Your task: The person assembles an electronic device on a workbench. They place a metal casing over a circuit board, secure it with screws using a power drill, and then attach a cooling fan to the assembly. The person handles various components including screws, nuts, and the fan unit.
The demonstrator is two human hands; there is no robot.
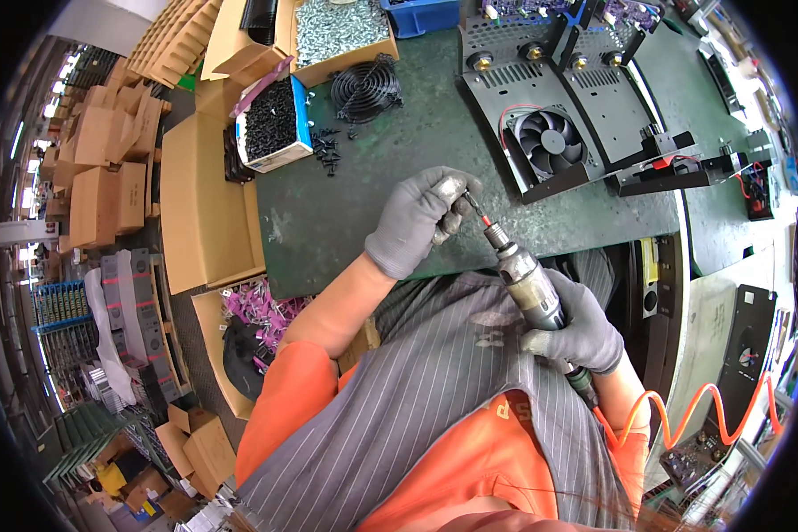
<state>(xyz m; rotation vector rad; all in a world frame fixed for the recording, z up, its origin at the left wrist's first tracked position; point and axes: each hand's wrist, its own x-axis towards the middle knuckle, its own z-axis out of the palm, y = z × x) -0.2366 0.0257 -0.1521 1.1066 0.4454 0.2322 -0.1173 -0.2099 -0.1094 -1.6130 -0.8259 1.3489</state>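
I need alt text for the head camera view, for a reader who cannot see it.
Seen from above, a gloved right hand holds a pneumatic screwdriver while the gloved left hand pinches its bit over a green workbench. A black chassis with a fan lies beyond.

The tip of the pneumatic screwdriver (530, 288) disappears inside the gloved fingers of the left hand (421, 217), so whatever is pinched there cannot be made out. The right hand (576, 332) covers the tool's rear end. Beyond the tool, the circuit boards (576, 9) are cut off by the top edge, their parts too small to tell.
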